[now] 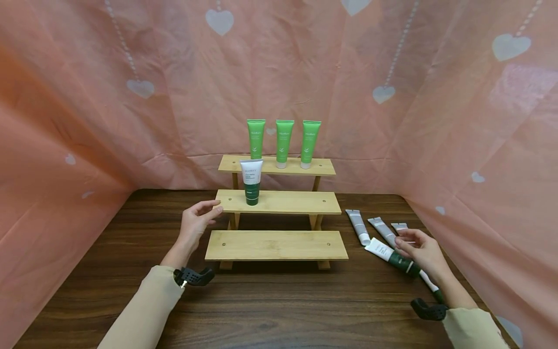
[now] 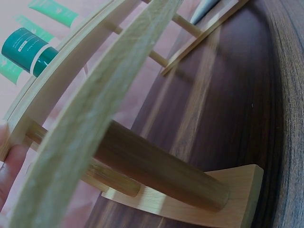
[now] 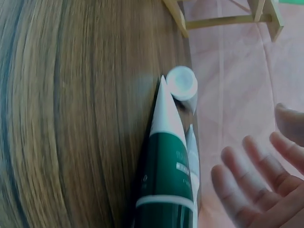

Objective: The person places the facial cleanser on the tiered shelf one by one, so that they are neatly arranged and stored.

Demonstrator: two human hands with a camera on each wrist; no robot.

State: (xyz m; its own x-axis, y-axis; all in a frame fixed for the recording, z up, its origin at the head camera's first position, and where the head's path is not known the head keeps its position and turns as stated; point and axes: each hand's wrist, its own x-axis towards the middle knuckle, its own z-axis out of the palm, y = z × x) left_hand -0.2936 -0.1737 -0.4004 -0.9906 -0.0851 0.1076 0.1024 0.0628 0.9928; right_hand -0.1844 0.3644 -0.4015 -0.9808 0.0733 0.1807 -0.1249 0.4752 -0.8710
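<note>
At the left end of the middle shelf of a three-tier wooden display stand point(image 1: 296, 202), my left hand point(image 1: 194, 224) pinches the board's edge. A white-and-green squeeze tube point(image 1: 251, 182) stands on its cap on that shelf, near the hand. My right hand point(image 1: 422, 252) hovers with fingers spread over loose tubes on the right and holds nothing. Closest to it lies another white-and-green tube point(image 1: 392, 256), seen large in the right wrist view as a tube point(image 3: 168, 156) beside the hand point(image 3: 261, 190). A further white-and-green tube point(image 1: 430, 283) is partly hidden.
Three bright green tubes point(image 1: 283, 140) stand on the top shelf. Several grey tubes, one a grey tube point(image 1: 358, 227) by the stand, lie on the dark wooden table point(image 1: 279, 310). Pink curtain point(image 1: 174, 97) with hearts surrounds the back and sides.
</note>
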